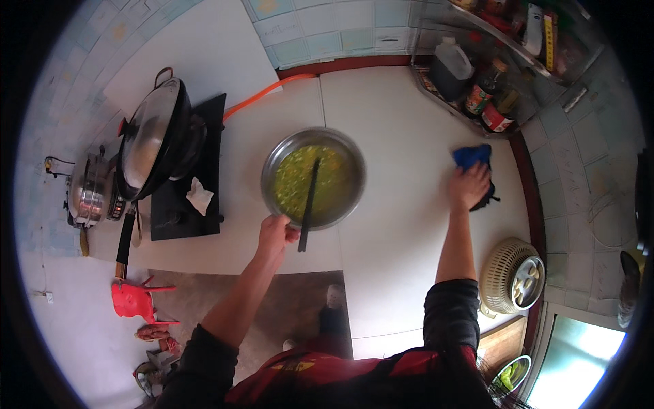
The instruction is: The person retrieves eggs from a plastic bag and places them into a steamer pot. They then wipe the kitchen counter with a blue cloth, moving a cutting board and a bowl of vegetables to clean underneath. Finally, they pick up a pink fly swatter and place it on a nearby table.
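A round stainless steel bowl (356,151) stands on the white countertop, holding a yellow-green mixture (293,180) with small chopped bits. Dark chopsticks (310,204) rest in it, their ends leaning over the near rim. My left hand (276,235) is closed on that near rim, just left of the chopsticks. Well to the right, my right hand (469,186) presses on a bunched dark blue cloth (471,157) lying on the counter. Its fingers curl over the cloth and hide part of it.
Left of the bowl, a lidded black wok (153,136) sits on a black gas stove (185,215) with a crumpled white tissue (199,196). An orange hose (255,95) runs behind. Bottles (485,88) fill the back-right rack. A beige basket (501,279) stands at the right.
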`<state>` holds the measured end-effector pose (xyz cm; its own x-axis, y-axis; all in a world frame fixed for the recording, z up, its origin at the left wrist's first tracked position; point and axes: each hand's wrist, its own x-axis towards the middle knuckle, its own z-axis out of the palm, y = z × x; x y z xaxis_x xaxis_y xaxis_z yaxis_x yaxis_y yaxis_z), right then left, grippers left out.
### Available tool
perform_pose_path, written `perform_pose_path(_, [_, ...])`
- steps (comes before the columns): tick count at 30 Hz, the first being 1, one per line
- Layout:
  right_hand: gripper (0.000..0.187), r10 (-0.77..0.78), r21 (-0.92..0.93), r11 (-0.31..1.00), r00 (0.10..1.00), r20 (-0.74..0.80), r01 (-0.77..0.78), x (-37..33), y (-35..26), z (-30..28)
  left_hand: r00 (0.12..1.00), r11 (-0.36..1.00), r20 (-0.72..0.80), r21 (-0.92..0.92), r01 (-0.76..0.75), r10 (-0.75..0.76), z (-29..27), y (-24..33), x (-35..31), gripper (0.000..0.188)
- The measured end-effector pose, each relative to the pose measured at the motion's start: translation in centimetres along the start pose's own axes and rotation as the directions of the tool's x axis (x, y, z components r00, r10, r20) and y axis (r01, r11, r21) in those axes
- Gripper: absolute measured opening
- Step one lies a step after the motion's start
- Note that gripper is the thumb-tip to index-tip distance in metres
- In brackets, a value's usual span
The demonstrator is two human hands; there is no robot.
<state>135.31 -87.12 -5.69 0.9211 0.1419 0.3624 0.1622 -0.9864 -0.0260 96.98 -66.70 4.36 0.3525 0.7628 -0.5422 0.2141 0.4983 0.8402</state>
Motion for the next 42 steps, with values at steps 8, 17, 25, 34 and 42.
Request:
perform_pose_path(8, [0.048,-0.367,0.945,0.327,0.920,0.139,-0.012,-15.2,-14.8,-2.6,0.968,0.987,0.252,0.150,-0.058,0.018,6.1,4.2,1.1,0.019])
perform_pose_path(17, [0.061,-0.713,0.493,0.630,0.698,0.063,0.600,-22.8,-19.3,-12.5,0.918,0.621,0.219,0.682,-0.386,0.330,12.9,-5.0,4.9,0.036])
perform_pose_path(25, [0.070,-0.704,0.683,0.503,0.710,-0.032,0.530,-28.4,-17.5,-13.9,0.918,0.949,0.369,0.315,0.022,-0.143,14.5,-3.8,-0.3,0.019])
perform_pose_path(34, [0.071,-0.683,0.370,0.720,0.694,0.229,0.587,-26.3,-20.7,-13.8,0.851,0.959,0.513,0.170,-0.226,0.110,9.3,-2.9,-1.5,0.029])
perform_pose_path(42, [0.063,-0.605,0.393,0.737,0.796,0.022,0.550,-21.7,-28.9,-11.0,0.833,0.632,0.015,0.643,-0.431,0.553,-12.8,-5.7,0.8,0.027])
